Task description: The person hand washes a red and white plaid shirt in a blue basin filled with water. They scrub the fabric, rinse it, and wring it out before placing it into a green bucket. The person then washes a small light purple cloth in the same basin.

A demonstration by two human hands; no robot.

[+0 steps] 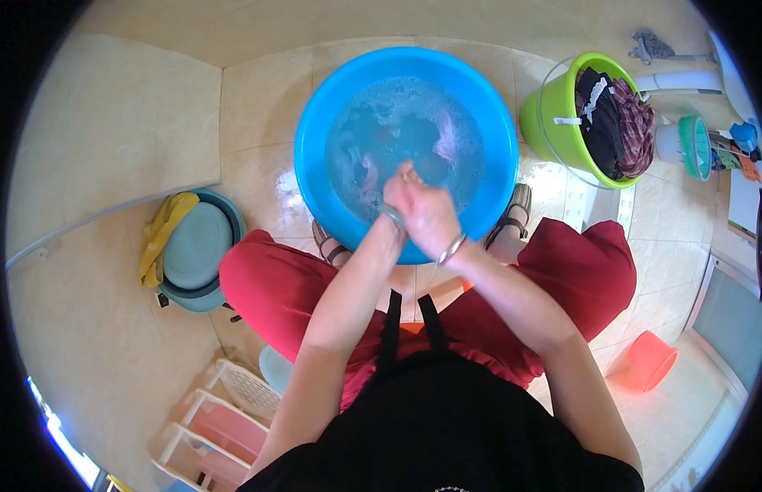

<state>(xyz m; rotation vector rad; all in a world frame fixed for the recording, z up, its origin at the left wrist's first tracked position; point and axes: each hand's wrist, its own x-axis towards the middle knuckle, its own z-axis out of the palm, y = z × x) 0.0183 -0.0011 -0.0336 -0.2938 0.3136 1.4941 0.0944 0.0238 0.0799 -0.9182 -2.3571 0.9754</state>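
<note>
A large blue basin (310,156) stands on the floor in front of me, holding cloudy, sudsy water (389,107). Two patches of pale pinkish cloth (447,138) show in the water, one left and one right of the middle. Over the basin's near part, my left hand (395,193) and my right hand (431,220) are pressed together, both closed. The right one is slightly blurred and overlaps the left. Anything between them is hidden. A greenish bangle rings my left wrist, a silvery one my right.
A green bucket (538,123) of dark and plaid clothes stands at the right. Left are stacked basins (198,239) with a yellow cloth (164,234). A white rack (221,418) is at lower left, a coral-pink bucket (652,361) at lower right. My sandaled feet flank the basin.
</note>
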